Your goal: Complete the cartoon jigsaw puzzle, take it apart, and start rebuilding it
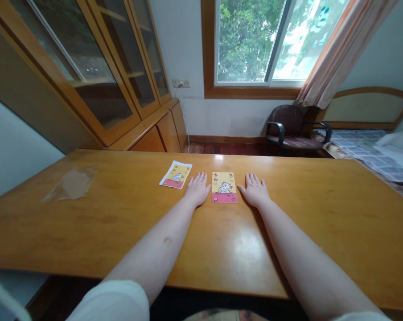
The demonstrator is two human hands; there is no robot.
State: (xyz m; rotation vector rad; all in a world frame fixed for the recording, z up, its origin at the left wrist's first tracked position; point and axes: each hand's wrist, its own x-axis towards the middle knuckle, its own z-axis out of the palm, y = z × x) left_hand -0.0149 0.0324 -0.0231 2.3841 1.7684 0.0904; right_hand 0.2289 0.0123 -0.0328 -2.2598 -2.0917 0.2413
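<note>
A yellow and pink picture [224, 187] with a white cartoon animal lies flat on the table; faint lines across it look like jigsaw joints. My left hand [198, 189] rests palm down just left of it, fingers spread, holding nothing. To its right, my right hand [254, 189] also lies flat with fingers apart, its thumb close to the picture's edge. A white-bordered sheet [176, 174] with the same design sits tilted beside the fingers of my left hand.
The wooden table [121, 223] spans the view. A clear plastic bag [72, 183] lies at its left. Beyond the far edge are a glass-door cabinet [134, 122], a dark armchair [290, 127] and a bed [368, 145] below a window.
</note>
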